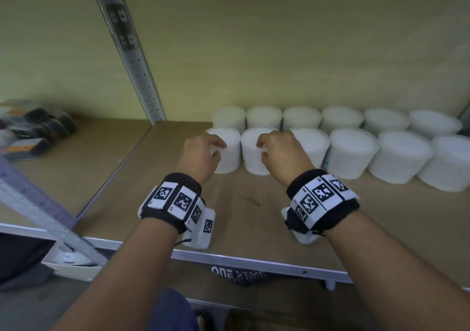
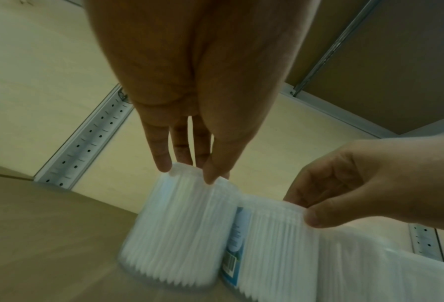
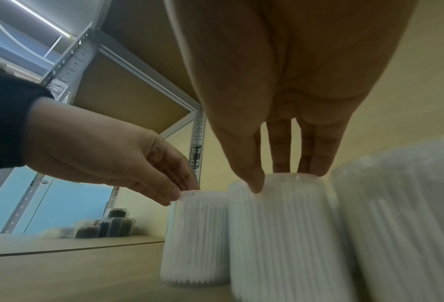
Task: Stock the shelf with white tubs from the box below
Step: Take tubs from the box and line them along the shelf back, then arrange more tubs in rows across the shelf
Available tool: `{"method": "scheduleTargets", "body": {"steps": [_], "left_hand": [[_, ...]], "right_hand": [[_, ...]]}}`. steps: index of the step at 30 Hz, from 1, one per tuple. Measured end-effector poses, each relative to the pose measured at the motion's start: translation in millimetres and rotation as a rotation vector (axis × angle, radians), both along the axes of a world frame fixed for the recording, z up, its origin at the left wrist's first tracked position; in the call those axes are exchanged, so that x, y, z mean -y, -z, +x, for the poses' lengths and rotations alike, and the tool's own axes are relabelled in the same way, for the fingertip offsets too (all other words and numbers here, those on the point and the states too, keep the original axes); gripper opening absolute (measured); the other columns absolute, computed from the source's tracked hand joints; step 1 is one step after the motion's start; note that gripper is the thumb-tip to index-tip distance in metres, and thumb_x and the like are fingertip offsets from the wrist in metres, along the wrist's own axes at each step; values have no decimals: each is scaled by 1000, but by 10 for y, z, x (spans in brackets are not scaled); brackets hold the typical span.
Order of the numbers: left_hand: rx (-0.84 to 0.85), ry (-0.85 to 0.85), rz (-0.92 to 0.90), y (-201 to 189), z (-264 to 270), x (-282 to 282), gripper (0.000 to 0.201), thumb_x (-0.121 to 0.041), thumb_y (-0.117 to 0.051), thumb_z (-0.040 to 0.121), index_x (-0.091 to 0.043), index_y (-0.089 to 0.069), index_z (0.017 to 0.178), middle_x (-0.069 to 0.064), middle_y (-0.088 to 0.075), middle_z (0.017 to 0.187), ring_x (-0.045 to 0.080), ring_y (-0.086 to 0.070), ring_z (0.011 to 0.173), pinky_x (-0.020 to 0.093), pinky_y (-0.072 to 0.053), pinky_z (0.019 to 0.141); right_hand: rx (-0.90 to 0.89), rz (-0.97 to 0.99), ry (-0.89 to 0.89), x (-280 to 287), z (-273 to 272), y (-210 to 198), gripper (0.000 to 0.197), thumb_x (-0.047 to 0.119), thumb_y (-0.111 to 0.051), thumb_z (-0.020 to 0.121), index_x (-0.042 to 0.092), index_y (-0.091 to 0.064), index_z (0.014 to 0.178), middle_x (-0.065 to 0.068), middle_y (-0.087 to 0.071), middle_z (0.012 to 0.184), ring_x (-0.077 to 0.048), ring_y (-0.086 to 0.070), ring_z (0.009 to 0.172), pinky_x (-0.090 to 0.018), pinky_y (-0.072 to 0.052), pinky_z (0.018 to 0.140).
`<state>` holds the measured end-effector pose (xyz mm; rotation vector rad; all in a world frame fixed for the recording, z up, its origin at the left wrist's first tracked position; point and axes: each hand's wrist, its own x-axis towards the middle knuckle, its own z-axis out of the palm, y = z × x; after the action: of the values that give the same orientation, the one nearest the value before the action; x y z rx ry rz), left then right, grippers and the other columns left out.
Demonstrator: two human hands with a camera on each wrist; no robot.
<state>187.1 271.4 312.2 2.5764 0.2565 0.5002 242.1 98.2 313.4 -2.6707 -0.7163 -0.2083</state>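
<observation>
Two rows of white tubs stand on the wooden shelf. My left hand pinches the top rim of the leftmost front tub, thumb on the near side and fingers over the lid. My right hand pinches the rim of the second front tub the same way. Both tubs stand upright on the board, side by side. In the left wrist view my left hand sits on its tub. The right wrist view shows my right hand on its tub.
Several more tubs fill the back row and the front row to the right. A perforated metal upright stands left of the tubs. Dark packets lie on the neighbouring shelf. Bare board lies in front of the tubs.
</observation>
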Motion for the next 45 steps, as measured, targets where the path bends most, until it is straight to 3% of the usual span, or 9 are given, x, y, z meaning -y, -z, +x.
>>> {"method": "scheduleTargets", "body": {"steps": [10,15,18,25,29,32,35,38,45], "left_hand": [[20,11,15,30,88,-2,22,-4,-58,87,-14,-71,102,3,-69,112,20,-60,106,15,-36,85],[-86,35,40,-91,112,42,26,-11,-58,89,-13,-67,113,4,-66,119,19,-59,110,15,-35,85],[-48,73,5,-145,122,179,31,-15,-61,88,-13,-62,119,4,-66,116,18,-59,108,18,-39,87],[9,238,0,-312,312,862,35,-21,-62,87,-13,-58,121,3,-62,116,15,-56,107,16,-36,85],[19,352,-32,-407,465,1386,37,-22,-62,87,-13,-58,122,5,-61,118,18,-56,108,22,-41,90],[-15,427,-4,-442,609,1796,37,-25,-61,87,-14,-57,122,4,-59,119,18,-56,109,21,-39,87],[-88,506,25,-464,792,2199,41,-29,-60,89,-13,-55,126,4,-56,125,19,-54,113,24,-40,92],[-138,547,34,-471,993,2555,45,-32,-59,89,-11,-52,128,6,-53,128,22,-52,118,29,-41,97],[-262,543,140,-370,1322,3140,57,-41,-54,91,-8,-45,136,12,-42,139,29,-42,130,40,-38,107]], "right_hand": [[34,-10,-6,15,68,40,34,2,-49,90,12,-61,120,-11,-61,111,-28,-49,108,-35,-46,83],[-47,133,-46,130,3,-21,38,17,-55,91,12,-57,129,-6,-57,130,-24,-45,123,-29,-39,101],[-48,203,-35,331,-1,-136,37,22,-57,90,14,-58,127,-2,-56,133,-22,-45,125,-28,-37,103],[-14,134,112,1180,146,-497,33,24,-58,89,15,-63,120,-6,-60,126,-27,-45,121,-32,-38,101],[-54,56,234,1835,234,-590,32,27,-60,88,17,-64,119,-6,-60,127,-29,-45,123,-36,-40,103],[-117,53,337,2326,311,-619,31,29,-60,88,20,-63,117,-6,-58,131,-27,-44,126,-34,-39,104],[-190,3,430,2735,388,-652,33,32,-60,89,20,-61,120,-5,-55,133,-24,-47,126,-33,-40,103],[-222,-51,498,3028,489,-705,36,34,-57,91,17,-60,123,-4,-58,131,-23,-55,119,-32,-43,102],[-288,-125,508,3270,703,-516,53,48,-54,90,11,-57,128,-8,-55,134,-26,-52,123,-32,-42,102]]}}
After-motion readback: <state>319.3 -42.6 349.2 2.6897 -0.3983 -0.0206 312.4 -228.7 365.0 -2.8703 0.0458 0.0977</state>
